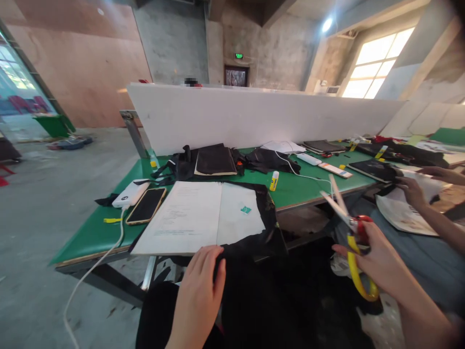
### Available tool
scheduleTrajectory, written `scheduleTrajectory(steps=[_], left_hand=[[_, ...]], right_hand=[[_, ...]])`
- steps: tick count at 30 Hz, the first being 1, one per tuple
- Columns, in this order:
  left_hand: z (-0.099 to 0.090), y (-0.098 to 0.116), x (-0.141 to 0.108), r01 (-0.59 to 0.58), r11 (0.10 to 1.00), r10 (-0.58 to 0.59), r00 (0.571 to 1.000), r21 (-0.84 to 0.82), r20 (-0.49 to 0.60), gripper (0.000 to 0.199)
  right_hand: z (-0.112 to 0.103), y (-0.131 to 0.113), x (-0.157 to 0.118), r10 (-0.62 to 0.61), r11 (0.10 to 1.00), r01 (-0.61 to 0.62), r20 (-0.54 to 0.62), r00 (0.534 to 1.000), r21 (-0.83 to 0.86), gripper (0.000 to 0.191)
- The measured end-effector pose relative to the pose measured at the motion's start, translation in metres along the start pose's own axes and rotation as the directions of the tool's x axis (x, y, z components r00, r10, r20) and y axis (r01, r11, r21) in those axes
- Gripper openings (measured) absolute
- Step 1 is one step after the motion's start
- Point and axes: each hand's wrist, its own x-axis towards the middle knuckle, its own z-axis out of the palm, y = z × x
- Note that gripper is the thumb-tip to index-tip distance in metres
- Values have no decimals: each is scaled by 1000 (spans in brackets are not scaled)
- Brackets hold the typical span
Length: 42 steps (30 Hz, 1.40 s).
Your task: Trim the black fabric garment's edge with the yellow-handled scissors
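Observation:
An open book [181, 213] lies at the front edge of the green table, with black fabric [267, 232] under and around its right side. A small green label [246, 210] rests on the right page. My left hand [201, 278] is closed at the book's lower edge, fingers pressed together on the black cloth there. Off to the right, my right hand [378, 252] grips scissors [350, 223] with red and yellow handles. The scissor blades are spread apart and point up, away from the book. A yellow glue stick [274, 181] stands just beyond the book.
Left of the book are a phone [146, 206] and a white power bank [131, 193] with a trailing cable. A black-covered book [215, 160] and cloth scraps lie behind. A white partition [236, 116] borders the table. A co-worker's hands [414, 194] handle a book at right.

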Motion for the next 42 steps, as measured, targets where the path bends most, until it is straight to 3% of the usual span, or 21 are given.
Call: scheduleTrajectory(steps=[3, 6, 11, 17, 25, 32, 38, 42], left_hand=[[21, 7, 23, -54, 997, 48, 994, 60, 102, 24], [38, 7, 37, -50, 994, 29, 979, 100, 203, 22], [53, 10, 45, -25, 993, -9, 958, 115, 287, 22], [58, 15, 40, 9, 1000, -3, 940, -15, 340, 28], [59, 30, 30, -22, 999, 29, 946, -27, 324, 13], [70, 41, 32, -43, 997, 63, 948, -71, 313, 14], [74, 51, 21, -117, 986, 153, 927, -122, 342, 16], [75, 51, -4, -155, 984, 177, 916, -89, 361, 22]], right_hand=[[1, -6, 16, -124, 986, 135, 109, 986, -102, 54], [0, -14, 31, -271, 939, 318, 285, 919, -133, 51], [-7, -32, 49, -357, 881, 458, 474, 805, -116, 41], [-17, -43, 59, -430, 829, 546, 491, 758, -117, 41], [-30, -46, 63, -518, 748, 645, 470, 714, -156, 42], [-37, -46, 91, -558, 609, 755, 546, 625, -241, 53], [-46, -51, 83, -504, 613, 738, 581, 639, -281, 51], [-53, -32, 56, -477, 681, 684, 550, 686, -262, 55]])
